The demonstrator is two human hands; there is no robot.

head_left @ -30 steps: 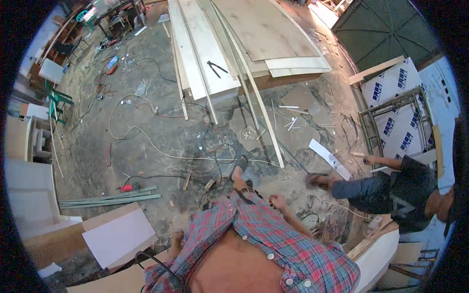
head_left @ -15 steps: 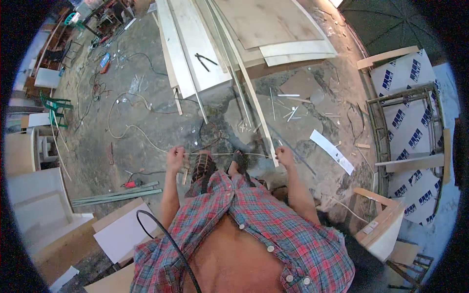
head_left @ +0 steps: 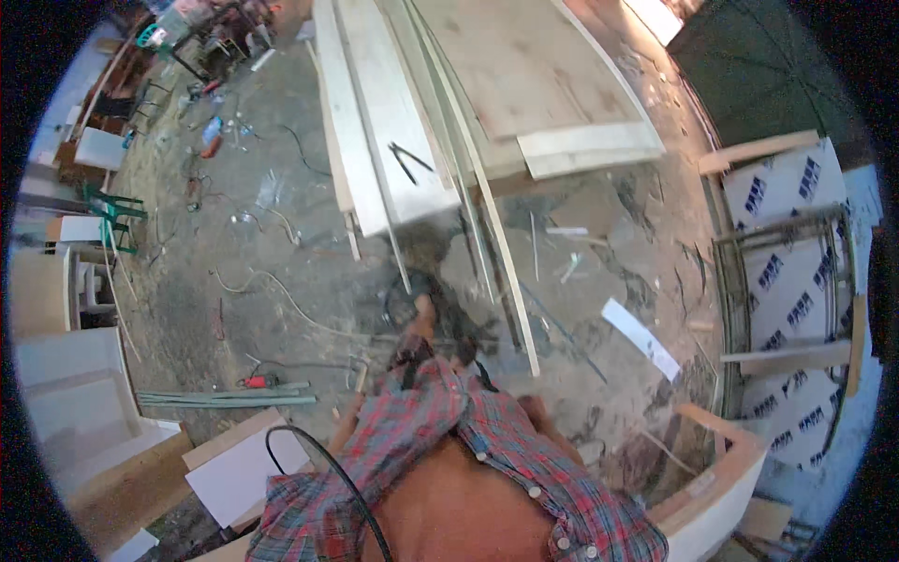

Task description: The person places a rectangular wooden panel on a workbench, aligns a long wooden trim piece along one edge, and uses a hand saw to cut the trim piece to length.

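Only a slice of my left forearm [head_left: 346, 426] shows beside the plaid shirt [head_left: 412, 412]; its hand is hidden or blurred. On the other side, my right forearm [head_left: 552, 426] lies close against the shirt, and its fingers cannot be made out. What either hand holds does not show. Ahead, a long pale wood strip [head_left: 513, 286] slants with its near end above my right arm. A light cord [head_left: 290, 302] curves over the floor toward my foot [head_left: 424, 318]. Black pliers [head_left: 410, 164] lie opened on white boards [head_left: 379, 122].
A large panel stack [head_left: 524, 84] stands ahead. Offcuts [head_left: 571, 267] and a white strip [head_left: 640, 337] lie right of centre. Green lengths [head_left: 229, 398] and a red tool [head_left: 256, 381] are at left. A curved wooden piece [head_left: 721, 468] is at lower right, beneath a metal frame [head_left: 735, 290].
Both hands have drawn back toward my body, out of clear sight. The view has shifted, so the boards and strips sit lower. My foot appears farther forward.
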